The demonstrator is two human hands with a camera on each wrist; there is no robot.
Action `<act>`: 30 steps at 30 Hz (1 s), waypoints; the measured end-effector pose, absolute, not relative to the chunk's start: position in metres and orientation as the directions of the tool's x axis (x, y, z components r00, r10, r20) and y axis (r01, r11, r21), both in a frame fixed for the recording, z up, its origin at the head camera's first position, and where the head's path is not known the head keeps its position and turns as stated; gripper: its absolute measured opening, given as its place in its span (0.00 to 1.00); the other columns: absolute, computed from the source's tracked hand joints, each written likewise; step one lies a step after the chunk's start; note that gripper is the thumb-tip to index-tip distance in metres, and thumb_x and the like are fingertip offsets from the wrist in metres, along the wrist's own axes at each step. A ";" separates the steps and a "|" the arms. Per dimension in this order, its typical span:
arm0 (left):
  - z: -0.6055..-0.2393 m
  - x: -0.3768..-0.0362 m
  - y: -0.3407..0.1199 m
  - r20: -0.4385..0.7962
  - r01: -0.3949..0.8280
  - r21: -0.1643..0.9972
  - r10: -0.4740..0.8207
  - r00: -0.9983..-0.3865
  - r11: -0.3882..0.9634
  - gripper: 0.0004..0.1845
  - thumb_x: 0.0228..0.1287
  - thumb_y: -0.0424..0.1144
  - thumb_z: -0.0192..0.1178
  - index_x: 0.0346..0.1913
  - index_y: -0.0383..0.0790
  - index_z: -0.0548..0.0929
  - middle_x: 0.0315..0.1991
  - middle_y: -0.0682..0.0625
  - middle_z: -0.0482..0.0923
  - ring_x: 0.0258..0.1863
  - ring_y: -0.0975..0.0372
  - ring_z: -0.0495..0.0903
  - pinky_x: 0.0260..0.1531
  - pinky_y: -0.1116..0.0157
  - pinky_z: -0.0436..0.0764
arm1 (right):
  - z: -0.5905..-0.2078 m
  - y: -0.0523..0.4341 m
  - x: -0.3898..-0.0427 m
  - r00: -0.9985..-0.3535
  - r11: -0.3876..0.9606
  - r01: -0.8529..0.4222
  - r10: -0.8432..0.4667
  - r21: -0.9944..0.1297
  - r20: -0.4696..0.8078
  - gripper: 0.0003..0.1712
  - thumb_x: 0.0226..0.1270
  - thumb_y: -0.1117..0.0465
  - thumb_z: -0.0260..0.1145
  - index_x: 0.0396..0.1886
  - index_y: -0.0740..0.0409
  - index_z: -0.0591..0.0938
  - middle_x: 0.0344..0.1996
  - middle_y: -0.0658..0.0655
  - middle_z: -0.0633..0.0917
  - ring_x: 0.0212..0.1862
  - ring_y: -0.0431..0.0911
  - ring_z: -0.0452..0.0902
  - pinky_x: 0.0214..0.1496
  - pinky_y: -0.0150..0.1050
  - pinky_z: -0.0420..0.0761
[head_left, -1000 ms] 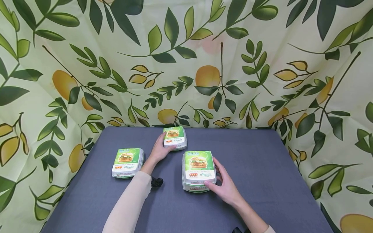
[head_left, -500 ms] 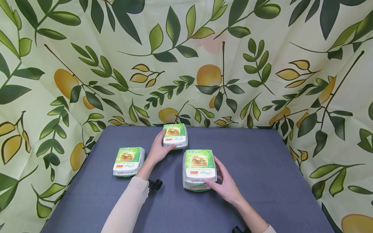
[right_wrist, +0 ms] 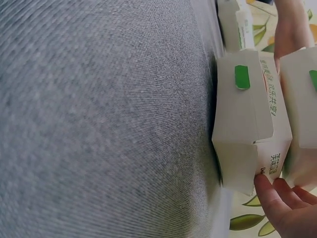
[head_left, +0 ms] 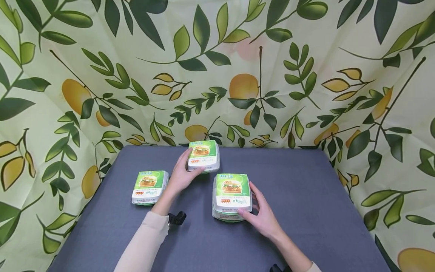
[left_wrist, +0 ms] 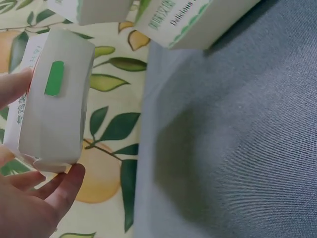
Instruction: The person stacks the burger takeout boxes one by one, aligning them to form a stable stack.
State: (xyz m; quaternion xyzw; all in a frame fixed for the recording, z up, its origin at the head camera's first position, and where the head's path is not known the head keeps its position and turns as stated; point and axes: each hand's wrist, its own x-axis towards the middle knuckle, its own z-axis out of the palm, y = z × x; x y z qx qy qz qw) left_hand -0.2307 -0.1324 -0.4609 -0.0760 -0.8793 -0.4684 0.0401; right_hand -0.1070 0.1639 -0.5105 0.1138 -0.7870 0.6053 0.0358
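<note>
Stacking is partly done: left hand (head_left: 180,175) grasps rear box (head_left: 203,155) lifted off counter (head_left: 299,196), right hand (head_left: 263,215) grasps stacked boxes (head_left: 232,196), third box (head_left: 148,187) at centre left untouched.

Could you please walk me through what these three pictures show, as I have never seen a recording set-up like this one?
There is no machine here: a person works with two bare hands and wears three cameras. The wide picture comes from a camera on the head, looking down at a grey cloth-covered table in front of a leaf-and-lemon printed backdrop. The other two pictures come from cameras on each wrist, so they look sideways and very close.

Three green-and-white cardboard burger boxes are in view. The left hand grips the far box; the left wrist view shows it off the cloth, with a shadow beneath. The right hand holds the near box by its right side and front corner. The third box lies untouched at the left.
</note>
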 end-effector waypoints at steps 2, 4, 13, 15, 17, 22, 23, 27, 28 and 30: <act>-0.457 -0.227 -0.134 0.146 0.175 0.825 0.097 -0.985 0.538 0.49 0.61 0.51 0.73 0.81 0.47 0.57 0.80 0.44 0.52 0.77 0.48 0.54 0.73 0.44 0.57 | -0.511 0.163 -0.107 -0.972 0.248 -0.222 -0.135 -0.943 0.193 0.54 0.61 0.58 0.77 0.81 0.49 0.57 0.72 0.57 0.67 0.66 0.53 0.68 0.59 0.38 0.79; -0.453 -0.224 -0.135 0.144 0.175 0.832 0.099 -0.985 0.526 0.49 0.61 0.51 0.72 0.81 0.47 0.57 0.80 0.44 0.52 0.77 0.48 0.54 0.72 0.44 0.57 | -0.511 0.163 -0.107 -0.972 0.253 -0.221 -0.133 -0.942 0.192 0.54 0.61 0.58 0.77 0.81 0.50 0.57 0.72 0.57 0.67 0.66 0.53 0.68 0.58 0.39 0.79; -0.434 -0.212 -0.138 0.148 0.183 0.865 0.110 -0.983 0.467 0.49 0.62 0.50 0.72 0.81 0.47 0.57 0.76 0.43 0.58 0.70 0.50 0.64 0.67 0.48 0.66 | -0.510 0.162 -0.106 -0.973 0.257 -0.220 -0.125 -0.941 0.193 0.54 0.60 0.58 0.78 0.81 0.49 0.58 0.71 0.57 0.68 0.66 0.54 0.68 0.58 0.38 0.79; -0.430 -0.209 -0.138 0.157 0.192 0.872 0.114 -0.981 0.451 0.49 0.62 0.49 0.72 0.81 0.47 0.57 0.75 0.43 0.59 0.67 0.51 0.67 0.64 0.50 0.69 | -0.509 0.162 -0.107 -0.974 0.260 -0.217 -0.125 -0.941 0.190 0.54 0.60 0.58 0.78 0.81 0.49 0.58 0.71 0.58 0.68 0.66 0.54 0.68 0.58 0.38 0.79; -0.427 -0.208 -0.137 0.167 0.202 0.877 0.117 -0.979 0.437 0.49 0.62 0.49 0.73 0.81 0.47 0.57 0.74 0.43 0.60 0.66 0.51 0.68 0.60 0.51 0.72 | -0.509 0.162 -0.108 -0.974 0.263 -0.214 -0.125 -0.941 0.187 0.54 0.60 0.57 0.78 0.81 0.49 0.58 0.71 0.58 0.68 0.66 0.54 0.68 0.58 0.38 0.79; -0.423 -0.201 -0.134 0.190 0.233 0.885 0.145 -0.971 0.404 0.48 0.62 0.49 0.73 0.81 0.48 0.57 0.75 0.45 0.59 0.64 0.53 0.69 0.58 0.52 0.75 | -0.508 0.163 -0.107 -0.976 0.257 -0.210 -0.119 -0.943 0.184 0.54 0.60 0.58 0.78 0.81 0.51 0.58 0.71 0.58 0.67 0.66 0.55 0.68 0.58 0.38 0.79; -0.422 -0.199 -0.134 0.194 0.239 0.886 0.149 -0.970 0.398 0.48 0.62 0.49 0.73 0.81 0.48 0.58 0.76 0.45 0.59 0.64 0.53 0.69 0.59 0.52 0.75 | -0.508 0.163 -0.107 -0.975 0.257 -0.212 -0.120 -0.943 0.187 0.54 0.60 0.58 0.78 0.81 0.51 0.58 0.71 0.58 0.68 0.66 0.55 0.68 0.58 0.38 0.79; -0.421 -0.192 -0.131 0.217 0.265 0.884 0.164 -0.962 0.384 0.48 0.62 0.48 0.73 0.80 0.48 0.58 0.76 0.45 0.58 0.65 0.52 0.68 0.62 0.49 0.73 | -0.509 0.164 -0.106 -0.973 0.260 -0.222 -0.124 -0.940 0.196 0.54 0.60 0.58 0.78 0.81 0.51 0.58 0.71 0.58 0.68 0.66 0.54 0.68 0.57 0.38 0.79; -0.421 -0.191 -0.130 0.221 0.270 0.883 0.168 -0.961 0.383 0.48 0.62 0.48 0.73 0.80 0.48 0.59 0.76 0.45 0.58 0.65 0.52 0.68 0.62 0.49 0.72 | -0.509 0.164 -0.106 -0.973 0.260 -0.223 -0.124 -0.939 0.196 0.54 0.60 0.58 0.78 0.81 0.50 0.58 0.71 0.58 0.68 0.66 0.54 0.69 0.57 0.38 0.79; -0.421 -0.188 -0.128 0.225 0.278 0.879 0.177 -0.958 0.386 0.48 0.61 0.48 0.73 0.80 0.49 0.59 0.76 0.46 0.57 0.66 0.52 0.68 0.63 0.49 0.72 | -0.510 0.163 -0.106 -0.973 0.261 -0.222 -0.121 -0.940 0.196 0.54 0.60 0.58 0.78 0.81 0.51 0.58 0.71 0.58 0.68 0.66 0.53 0.69 0.57 0.39 0.79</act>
